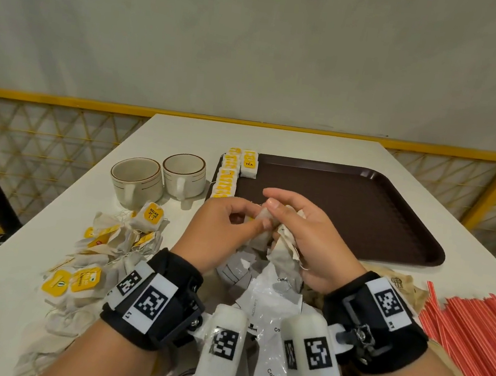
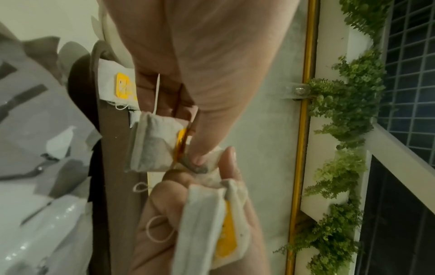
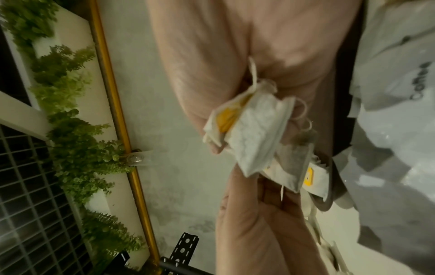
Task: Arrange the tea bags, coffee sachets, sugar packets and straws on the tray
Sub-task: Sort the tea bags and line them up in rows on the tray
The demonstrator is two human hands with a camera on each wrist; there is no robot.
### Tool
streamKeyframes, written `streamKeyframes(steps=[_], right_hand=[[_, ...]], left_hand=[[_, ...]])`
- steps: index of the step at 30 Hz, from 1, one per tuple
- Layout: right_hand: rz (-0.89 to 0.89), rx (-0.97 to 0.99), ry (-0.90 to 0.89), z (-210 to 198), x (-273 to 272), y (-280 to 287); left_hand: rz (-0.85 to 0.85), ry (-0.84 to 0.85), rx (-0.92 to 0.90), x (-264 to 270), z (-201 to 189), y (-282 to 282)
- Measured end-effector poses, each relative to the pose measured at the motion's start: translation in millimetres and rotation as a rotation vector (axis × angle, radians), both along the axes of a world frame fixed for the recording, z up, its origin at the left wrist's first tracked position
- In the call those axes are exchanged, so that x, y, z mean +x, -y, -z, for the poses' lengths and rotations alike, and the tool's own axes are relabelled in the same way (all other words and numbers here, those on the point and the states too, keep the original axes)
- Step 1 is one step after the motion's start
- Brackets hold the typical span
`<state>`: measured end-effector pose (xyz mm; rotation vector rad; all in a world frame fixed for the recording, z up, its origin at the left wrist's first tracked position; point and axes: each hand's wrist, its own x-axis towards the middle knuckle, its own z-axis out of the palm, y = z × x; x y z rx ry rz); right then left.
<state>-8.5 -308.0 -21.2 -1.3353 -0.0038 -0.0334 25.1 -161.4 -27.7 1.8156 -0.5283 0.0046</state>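
My left hand pinches one tea bag between thumb and fingers, just above the near left corner of the brown tray. My right hand sits right against it and grips a bunch of tea bags with yellow tags; its thumb touches the pinched bag. A column of tea bags lies along the tray's left edge. A loose pile of tea bags covers the table to the left. White coffee sachets lie under my wrists, brown sugar packets and red straws to the right.
Two cream cups stand left of the tray. The white table ends at a yellow railing at the back. Most of the tray's brown floor is bare.
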Motion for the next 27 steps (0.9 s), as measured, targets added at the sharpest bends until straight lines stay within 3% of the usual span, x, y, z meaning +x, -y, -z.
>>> streamKeyframes(steps=[6, 9, 12, 15, 18, 21, 24, 27], right_hand=[[0.14, -0.043, -0.166, -2, 3, 7], [0.139, 0.059, -0.196, -5, 3, 6], [0.085, 0.159, -0.152, -7, 1, 7], [0.101, 0.095, -0.08, -5, 0, 9], [0.166, 0.038, -0.044, -5, 1, 8], [0.226, 0.131, -0.023, -7, 1, 10], [0.079, 0.179, 0.003, -13, -2, 12], [0.063, -0.021, 0.093, -16, -6, 13]], left_hand=[[-0.131, -0.012, -0.093, 8, -1, -6], [-0.144, 0.035, -0.108, 9, -2, -9], [-0.105, 0.163, -0.024, 8, -3, -10], [-0.077, 0.235, 0.066, 6, -4, -10], [-0.059, 0.205, 0.038, 8, -3, -11], [-0.067, 0.09, -0.079, 12, -1, -13], [-0.105, 0.042, -0.139, 17, 0, -14], [-0.091, 0.032, -0.189, 16, -1, -14]])
